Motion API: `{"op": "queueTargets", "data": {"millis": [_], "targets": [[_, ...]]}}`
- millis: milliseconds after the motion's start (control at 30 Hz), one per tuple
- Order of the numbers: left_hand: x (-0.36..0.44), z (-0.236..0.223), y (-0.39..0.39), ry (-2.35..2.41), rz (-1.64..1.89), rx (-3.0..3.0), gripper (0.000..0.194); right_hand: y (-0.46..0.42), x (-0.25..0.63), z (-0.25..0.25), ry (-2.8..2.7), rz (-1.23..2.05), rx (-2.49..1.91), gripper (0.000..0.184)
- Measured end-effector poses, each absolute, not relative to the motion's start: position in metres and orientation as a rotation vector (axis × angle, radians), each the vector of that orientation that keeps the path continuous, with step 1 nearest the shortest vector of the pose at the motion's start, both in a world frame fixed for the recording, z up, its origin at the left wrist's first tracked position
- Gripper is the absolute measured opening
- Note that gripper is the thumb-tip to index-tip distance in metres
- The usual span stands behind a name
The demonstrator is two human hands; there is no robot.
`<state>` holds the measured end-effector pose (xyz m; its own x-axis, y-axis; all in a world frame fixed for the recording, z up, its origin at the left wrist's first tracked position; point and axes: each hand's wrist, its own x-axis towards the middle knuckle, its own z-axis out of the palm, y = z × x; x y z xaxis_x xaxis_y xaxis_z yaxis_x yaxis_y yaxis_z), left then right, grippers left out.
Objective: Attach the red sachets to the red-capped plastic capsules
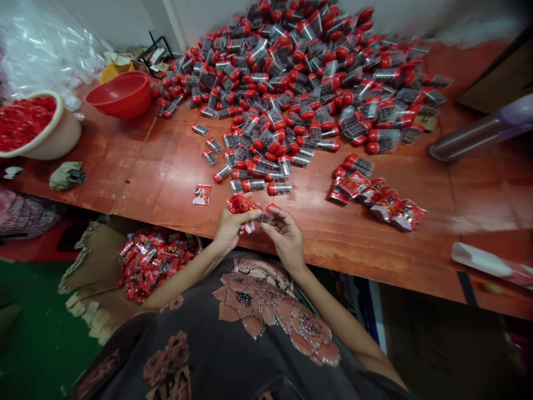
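My left hand (230, 228) is closed on a small red plastic packet (240, 204) at the near edge of the wooden table (137, 172). My right hand (284, 232) is closed on a small clear tube with a red cap (266, 216), held right against the packet. A huge heap of the same red-capped tubes (300, 78) covers the middle and back of the table. A little pile of filled red packets (377, 200) lies to the right of my hands. One flat red packet (202, 194) lies alone to the left.
A red bowl (120, 94) and a cream basin of red caps (33, 125) stand at the left. A cardboard box of filled packets (152, 261) sits below the table edge. A purple-topped bottle (483, 133) lies at the right, a crumpled rag (66, 175) at the left.
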<state>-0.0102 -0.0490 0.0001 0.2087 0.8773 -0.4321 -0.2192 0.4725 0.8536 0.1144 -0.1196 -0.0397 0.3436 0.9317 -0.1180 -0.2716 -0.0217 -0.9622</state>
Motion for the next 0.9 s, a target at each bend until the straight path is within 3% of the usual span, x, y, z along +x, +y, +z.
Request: {"op": "queueTargets", "data": {"millis": [233,433,900], "targets": [[0.004,0.0,-0.069,1.124,0.883,0.702,0.027,-0.125,0.1,-0.042,-0.669,1.114,-1.189,0.036],[0.011,0.0,-0.065,1.089,1.019,0.657,0.031,-0.122,0.101,-0.046,-0.671,1.041,-1.214,0.035],[0.006,-0.01,-0.073,1.109,0.96,0.629,0.033,-0.119,0.104,-0.046,-0.628,1.104,-1.142,0.037]]}}
